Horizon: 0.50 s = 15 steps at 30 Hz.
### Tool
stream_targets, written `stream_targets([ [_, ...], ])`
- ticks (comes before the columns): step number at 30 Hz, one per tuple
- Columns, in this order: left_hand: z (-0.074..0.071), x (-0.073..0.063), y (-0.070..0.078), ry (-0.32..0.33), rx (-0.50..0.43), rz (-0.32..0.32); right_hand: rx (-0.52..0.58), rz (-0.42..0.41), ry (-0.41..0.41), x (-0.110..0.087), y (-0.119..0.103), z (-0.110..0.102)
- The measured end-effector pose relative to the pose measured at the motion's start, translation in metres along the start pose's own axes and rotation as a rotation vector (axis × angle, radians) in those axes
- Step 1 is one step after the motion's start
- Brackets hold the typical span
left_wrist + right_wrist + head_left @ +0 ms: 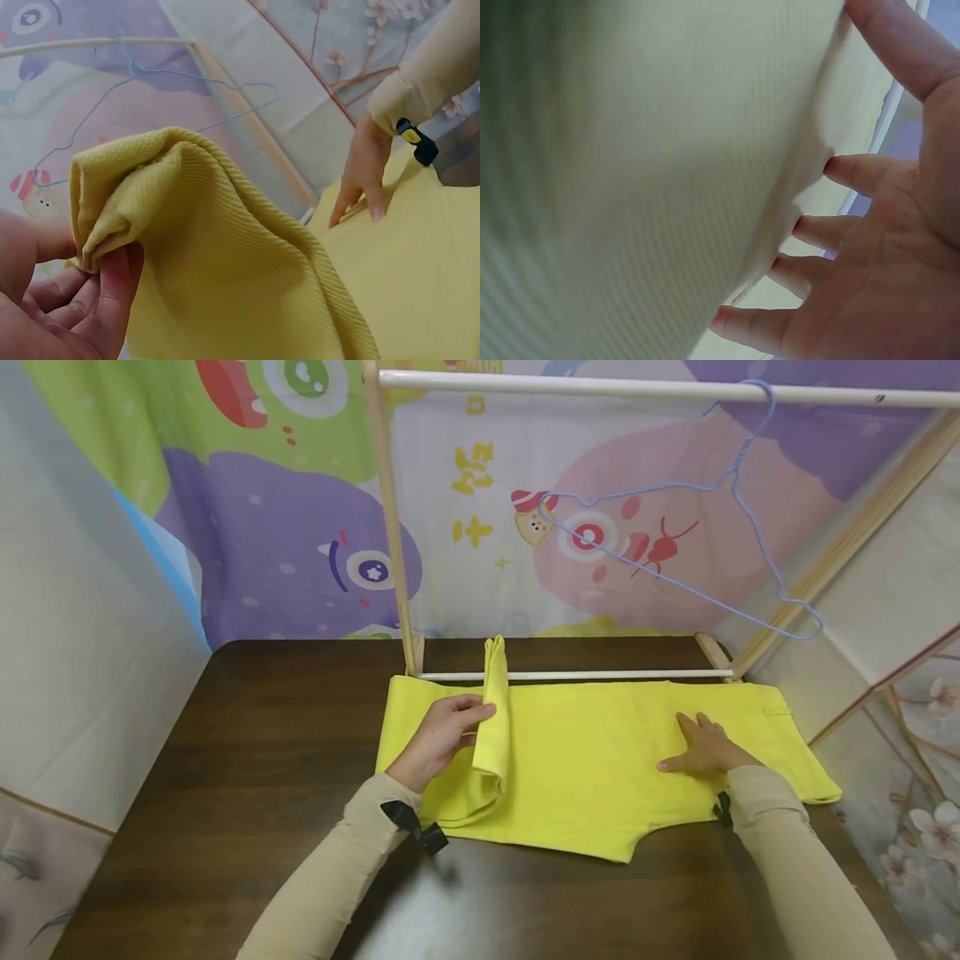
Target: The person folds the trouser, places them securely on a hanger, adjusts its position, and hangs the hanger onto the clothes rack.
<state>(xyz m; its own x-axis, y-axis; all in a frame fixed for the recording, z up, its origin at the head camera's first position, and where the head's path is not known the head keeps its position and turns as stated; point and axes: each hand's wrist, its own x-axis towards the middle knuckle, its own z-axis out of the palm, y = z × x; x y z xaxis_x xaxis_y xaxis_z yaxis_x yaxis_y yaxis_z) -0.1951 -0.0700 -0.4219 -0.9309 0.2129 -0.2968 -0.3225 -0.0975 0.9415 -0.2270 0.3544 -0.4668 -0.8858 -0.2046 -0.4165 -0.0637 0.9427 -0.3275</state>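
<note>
Yellow trousers (pixel 585 752) lie folded lengthwise on the dark wooden table (pixel 225 777), with the waist end at the right. My left hand (pixel 446 731) pinches the leg end between thumb and fingers and holds it raised, so the cloth stands up in a fold. In the left wrist view the layered hem (pixel 112 210) sits between the thumb and fingers of that hand. My right hand (pixel 705 747) rests on the trousers near the waist. Its fingers (pixel 855 172) are spread, with the tips touching the cloth.
Behind the trousers stands a wooden rack with a white top rail (pixel 570 385) and a low white bar (pixel 600 676). A blue wire hanger (pixel 675 489) hangs from the rail at the right. A cartoon-print curtain (pixel 300 527) covers the back.
</note>
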Motion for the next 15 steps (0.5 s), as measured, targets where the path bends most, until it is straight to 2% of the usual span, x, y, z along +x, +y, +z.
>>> stream_targets([
  [15, 0.003, 0.002, -0.012, -0.011, 0.027, -0.017, 0.005, -0.002, 0.000, 0.004, 0.005, 0.002],
])
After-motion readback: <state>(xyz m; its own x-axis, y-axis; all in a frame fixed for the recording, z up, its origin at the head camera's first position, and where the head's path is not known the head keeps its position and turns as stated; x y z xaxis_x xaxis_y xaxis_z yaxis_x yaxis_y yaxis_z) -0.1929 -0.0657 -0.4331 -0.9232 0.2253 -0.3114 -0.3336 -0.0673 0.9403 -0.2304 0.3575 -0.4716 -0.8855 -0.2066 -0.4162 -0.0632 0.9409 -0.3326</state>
